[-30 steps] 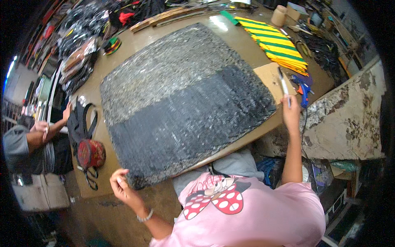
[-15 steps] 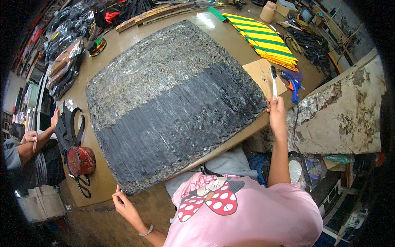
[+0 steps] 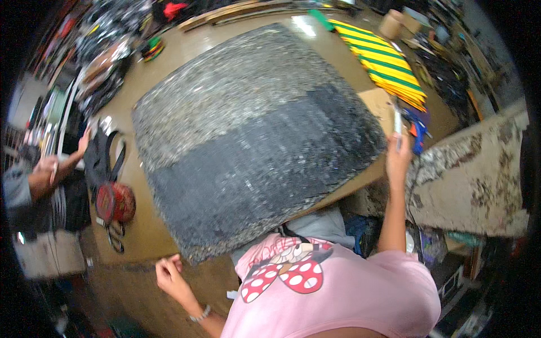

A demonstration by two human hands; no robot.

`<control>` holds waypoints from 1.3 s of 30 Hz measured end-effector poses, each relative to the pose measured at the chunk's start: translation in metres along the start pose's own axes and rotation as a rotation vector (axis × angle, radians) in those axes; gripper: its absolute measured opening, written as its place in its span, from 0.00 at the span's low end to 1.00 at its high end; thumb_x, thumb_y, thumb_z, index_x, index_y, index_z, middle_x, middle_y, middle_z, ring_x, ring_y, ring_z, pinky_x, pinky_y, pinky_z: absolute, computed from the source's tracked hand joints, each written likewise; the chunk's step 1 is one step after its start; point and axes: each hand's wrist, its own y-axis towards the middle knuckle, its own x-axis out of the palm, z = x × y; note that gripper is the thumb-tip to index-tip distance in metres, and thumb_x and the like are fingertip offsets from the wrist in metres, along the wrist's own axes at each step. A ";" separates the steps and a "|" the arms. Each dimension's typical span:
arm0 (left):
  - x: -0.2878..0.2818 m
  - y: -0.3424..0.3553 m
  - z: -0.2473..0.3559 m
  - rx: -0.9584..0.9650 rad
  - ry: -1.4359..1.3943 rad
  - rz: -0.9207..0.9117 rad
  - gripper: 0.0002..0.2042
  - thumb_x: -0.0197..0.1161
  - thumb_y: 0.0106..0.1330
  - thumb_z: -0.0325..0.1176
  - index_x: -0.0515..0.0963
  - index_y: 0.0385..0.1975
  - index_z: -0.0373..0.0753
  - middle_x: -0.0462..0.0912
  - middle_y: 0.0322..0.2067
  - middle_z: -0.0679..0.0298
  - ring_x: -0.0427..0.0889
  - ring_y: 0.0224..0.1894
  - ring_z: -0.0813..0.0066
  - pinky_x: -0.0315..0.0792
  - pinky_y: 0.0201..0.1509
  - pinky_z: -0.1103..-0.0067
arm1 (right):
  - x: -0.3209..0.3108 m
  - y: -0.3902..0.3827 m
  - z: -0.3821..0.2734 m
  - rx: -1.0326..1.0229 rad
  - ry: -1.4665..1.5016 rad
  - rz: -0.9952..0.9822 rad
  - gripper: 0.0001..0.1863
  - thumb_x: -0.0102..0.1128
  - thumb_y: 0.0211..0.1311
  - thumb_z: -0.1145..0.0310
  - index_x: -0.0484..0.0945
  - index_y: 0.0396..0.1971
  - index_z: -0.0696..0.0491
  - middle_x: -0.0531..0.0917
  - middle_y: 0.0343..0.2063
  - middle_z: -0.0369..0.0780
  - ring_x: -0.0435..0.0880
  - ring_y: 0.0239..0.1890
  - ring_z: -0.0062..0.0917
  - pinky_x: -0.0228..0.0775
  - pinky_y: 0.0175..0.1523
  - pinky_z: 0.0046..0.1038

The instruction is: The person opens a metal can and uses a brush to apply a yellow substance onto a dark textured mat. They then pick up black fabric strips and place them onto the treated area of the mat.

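A big grey, rough-surfaced board (image 3: 220,84) lies on the table, with dark strips (image 3: 265,152) side by side across its nearer half. In my right hand (image 3: 399,152), at the board's right edge, is a small toothbrush-like brush (image 3: 398,121) by its white handle; its head points away from me. My left hand (image 3: 172,279) hovers just off the board's near left corner, its fingers curled together. Motion blur hides whether anything sits between those fingers. Beside the brush are a brown cardboard piece (image 3: 376,104) and a blue glue gun (image 3: 416,130).
A red round tin (image 3: 115,201), scissors (image 3: 116,238) and black straps (image 3: 101,158) lie left on the table (image 3: 121,250). Another person's arm (image 3: 66,162) rests at the left edge. Striped yellow-green cloth (image 3: 383,65) lies far right. A worn pale wall (image 3: 473,174) stands at right.
The whole view has shifted, so the scene sits further right and is blurred. My left fingers have come slightly away from the board's corner. The brush is still in my right hand.
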 end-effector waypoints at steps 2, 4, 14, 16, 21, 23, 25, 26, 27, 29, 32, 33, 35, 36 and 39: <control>-0.005 0.010 0.009 0.085 0.108 0.020 0.16 0.51 0.71 0.31 0.70 0.19 0.34 0.77 0.18 0.67 0.69 0.20 0.85 0.62 0.23 0.85 | 0.009 -0.002 0.011 -0.023 0.195 0.121 0.14 0.49 0.70 0.61 0.75 0.39 0.58 0.83 0.30 0.43 0.80 0.36 0.27 0.70 0.45 0.32; -0.005 0.021 0.015 0.105 -0.027 0.047 0.16 0.53 0.72 0.33 0.73 0.20 0.34 0.76 0.18 0.67 0.68 0.21 0.84 0.63 0.25 0.84 | 0.014 0.000 0.021 -0.018 0.291 0.146 0.14 0.49 0.70 0.61 0.76 0.39 0.58 0.83 0.34 0.42 0.81 0.39 0.28 0.70 0.50 0.30; 0.023 0.038 0.032 0.158 -0.669 -0.203 0.11 0.53 0.72 0.34 0.76 0.37 0.32 0.82 0.34 0.62 0.79 0.35 0.79 0.74 0.45 0.81 | 0.010 0.015 0.027 -0.174 0.056 0.244 0.23 0.48 0.71 0.54 0.76 0.44 0.62 0.82 0.40 0.47 0.81 0.41 0.37 0.69 0.50 0.33; 0.031 0.034 0.034 0.158 -0.777 -0.258 0.11 0.54 0.72 0.35 0.76 0.38 0.31 0.82 0.37 0.60 0.79 0.37 0.78 0.74 0.46 0.81 | -0.003 0.008 0.003 -0.129 -0.031 0.395 0.23 0.49 0.71 0.54 0.75 0.46 0.62 0.82 0.41 0.46 0.81 0.42 0.35 0.70 0.50 0.31; 0.058 0.028 0.057 0.156 -0.968 -0.412 0.19 0.55 0.71 0.36 0.70 0.55 0.29 0.74 0.57 0.51 0.76 0.54 0.69 0.71 0.56 0.75 | -0.010 -0.063 -0.123 0.167 1.668 -0.783 0.07 0.48 0.72 0.64 0.68 0.34 0.51 0.64 0.20 0.28 0.56 0.16 0.05 0.43 0.12 0.12; 0.074 0.019 0.070 0.160 -1.139 -0.477 0.25 0.57 0.70 0.38 0.63 0.61 0.30 0.66 0.62 0.51 0.70 0.60 0.65 0.68 0.60 0.72 | 0.006 -0.126 -0.172 0.311 1.296 -0.862 0.10 0.57 0.65 0.66 0.72 0.41 0.55 0.65 0.20 0.26 0.58 0.15 0.05 0.48 0.13 0.10; 0.084 0.011 0.080 0.097 -1.257 -0.580 0.36 0.58 0.68 0.41 0.49 0.69 0.32 0.54 0.68 0.52 0.59 0.68 0.60 0.62 0.66 0.68 | 0.010 -0.162 -0.215 0.212 1.063 -1.247 0.16 0.62 0.62 0.69 0.77 0.47 0.59 0.77 0.24 0.31 0.62 0.15 0.05 0.50 0.15 0.10; 0.088 0.007 0.084 0.093 -1.291 -0.585 0.36 0.58 0.68 0.41 0.49 0.69 0.32 0.53 0.68 0.53 0.59 0.68 0.61 0.61 0.66 0.68 | 0.013 -0.172 -0.232 0.155 1.058 -1.328 0.17 0.63 0.61 0.69 0.77 0.49 0.59 0.80 0.29 0.34 0.63 0.14 0.06 0.49 0.16 0.12; 0.092 0.002 0.087 0.075 -1.327 -0.581 0.36 0.58 0.68 0.41 0.48 0.69 0.33 0.53 0.69 0.53 0.58 0.68 0.61 0.61 0.67 0.69 | 0.019 -0.180 -0.247 0.120 1.050 -1.344 0.17 0.63 0.62 0.69 0.77 0.50 0.59 0.81 0.29 0.33 0.64 0.14 0.05 0.49 0.17 0.13; 0.095 -0.005 0.090 0.048 -1.376 -0.575 0.37 0.58 0.68 0.39 0.45 0.70 0.34 0.50 0.69 0.55 0.56 0.69 0.63 0.59 0.68 0.69 | 0.026 -0.189 -0.266 0.028 1.015 -1.334 0.16 0.63 0.62 0.69 0.78 0.49 0.58 0.80 0.35 0.33 0.66 0.17 0.05 0.51 0.18 0.12; 0.095 -0.013 0.089 -0.007 -1.398 -0.553 0.36 0.58 0.69 0.36 0.45 0.70 0.34 0.50 0.69 0.57 0.57 0.69 0.64 0.58 0.69 0.71 | 0.028 -0.193 -0.272 -0.039 1.083 -1.362 0.14 0.63 0.62 0.71 0.80 0.46 0.58 0.78 0.41 0.35 0.70 0.21 0.06 0.55 0.21 0.12; 0.095 -0.013 0.088 -0.026 -1.444 -0.571 0.35 0.58 0.69 0.34 0.44 0.70 0.34 0.50 0.69 0.57 0.57 0.69 0.65 0.58 0.69 0.72 | 0.030 -0.194 -0.271 -0.053 1.052 -1.364 0.13 0.63 0.62 0.71 0.81 0.45 0.58 0.78 0.42 0.35 0.72 0.23 0.07 0.57 0.22 0.11; 0.096 -0.015 0.087 -0.036 -1.422 -0.556 0.35 0.58 0.68 0.33 0.45 0.70 0.34 0.51 0.68 0.57 0.57 0.68 0.65 0.58 0.69 0.73 | 0.033 -0.195 -0.267 -0.132 1.113 -1.322 0.10 0.63 0.61 0.73 0.81 0.42 0.59 0.78 0.43 0.37 0.75 0.29 0.10 0.63 0.26 0.11; 0.097 -0.014 0.086 -0.029 -1.425 -0.554 0.35 0.58 0.68 0.32 0.45 0.70 0.34 0.51 0.68 0.58 0.57 0.68 0.65 0.58 0.69 0.73 | 0.036 -0.196 -0.264 -0.147 1.114 -1.298 0.09 0.63 0.61 0.73 0.82 0.40 0.59 0.78 0.43 0.38 0.76 0.32 0.11 0.66 0.28 0.11; 0.099 -0.013 0.082 0.018 -1.310 -0.493 0.36 0.61 0.66 0.31 0.46 0.70 0.35 0.51 0.68 0.58 0.56 0.69 0.64 0.58 0.68 0.72 | 0.042 -0.199 -0.258 -0.299 1.083 -1.107 0.07 0.64 0.61 0.73 0.81 0.36 0.59 0.79 0.38 0.36 0.69 0.18 0.07 0.55 0.18 0.12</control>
